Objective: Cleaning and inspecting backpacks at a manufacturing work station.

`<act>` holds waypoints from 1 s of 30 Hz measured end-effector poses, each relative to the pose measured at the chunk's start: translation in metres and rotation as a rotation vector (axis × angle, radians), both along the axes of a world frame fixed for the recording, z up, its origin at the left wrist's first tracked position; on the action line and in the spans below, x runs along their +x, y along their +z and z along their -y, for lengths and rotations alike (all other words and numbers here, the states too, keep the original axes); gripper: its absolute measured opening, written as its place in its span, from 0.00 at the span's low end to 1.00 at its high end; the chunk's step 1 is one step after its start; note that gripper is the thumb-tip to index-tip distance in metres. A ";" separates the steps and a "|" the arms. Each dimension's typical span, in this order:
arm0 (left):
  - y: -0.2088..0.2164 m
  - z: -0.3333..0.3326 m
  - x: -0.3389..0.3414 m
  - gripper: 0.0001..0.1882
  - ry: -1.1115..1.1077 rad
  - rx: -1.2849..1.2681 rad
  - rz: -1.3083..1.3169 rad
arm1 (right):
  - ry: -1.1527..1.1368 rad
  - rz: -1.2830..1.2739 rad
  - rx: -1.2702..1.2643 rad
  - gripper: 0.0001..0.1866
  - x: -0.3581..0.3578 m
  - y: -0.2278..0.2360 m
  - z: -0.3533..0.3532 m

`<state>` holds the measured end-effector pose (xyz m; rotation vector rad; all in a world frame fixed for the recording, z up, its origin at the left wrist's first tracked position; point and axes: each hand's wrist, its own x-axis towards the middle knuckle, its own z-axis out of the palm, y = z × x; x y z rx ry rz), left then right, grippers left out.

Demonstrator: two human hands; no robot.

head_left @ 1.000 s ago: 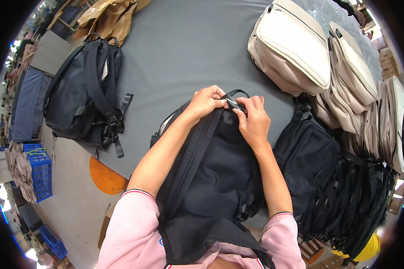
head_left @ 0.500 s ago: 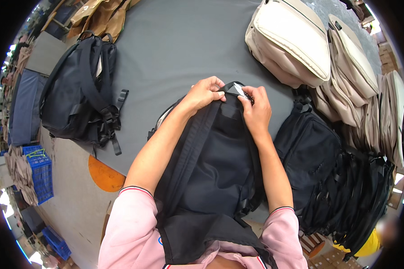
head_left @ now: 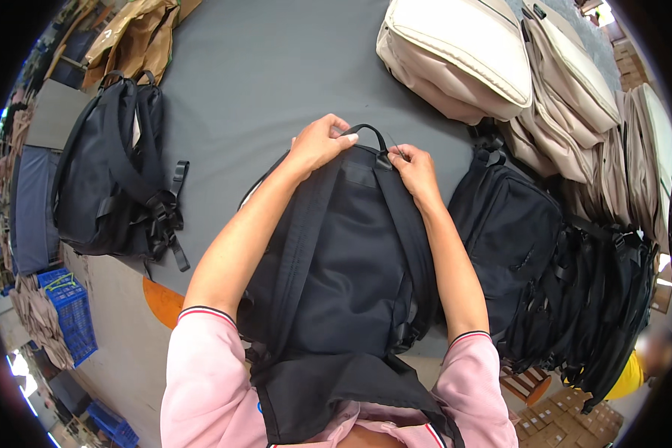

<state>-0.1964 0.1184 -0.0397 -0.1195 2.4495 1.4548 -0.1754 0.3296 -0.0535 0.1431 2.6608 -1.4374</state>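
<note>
A black backpack (head_left: 351, 261) stands in front of me, its strap side facing up and its lower end against my black apron (head_left: 313, 396). My left hand (head_left: 321, 149) pinches the left end of the backpack's top carry handle (head_left: 371, 128). Beside the handle's right end, at the top of the right shoulder strap, my right hand (head_left: 416, 173) is closed on small thread snips (head_left: 399, 148). Only a thin dark pointed part of the snips shows; the fingers cover the remainder. The handle arches up between the two hands.
Another black backpack (head_left: 108, 172) stands on the grey table (head_left: 269, 67) at left, near brown paper (head_left: 131, 41). To the right are several black backpacks (head_left: 508, 231) and beige bags (head_left: 455, 60). Blue crates (head_left: 71, 313) sit on the floor at left. A person in yellow (head_left: 626, 379) is at far right.
My right hand has moved slightly down and away from the handle, and the snips' bright blade now shows as a thin dark edge. The handle stands more arched. The whole view has shifted a little.
</note>
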 end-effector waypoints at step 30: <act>0.007 0.046 0.042 0.20 0.348 0.305 -0.315 | -0.163 -0.086 -0.199 0.09 0.047 0.013 -0.018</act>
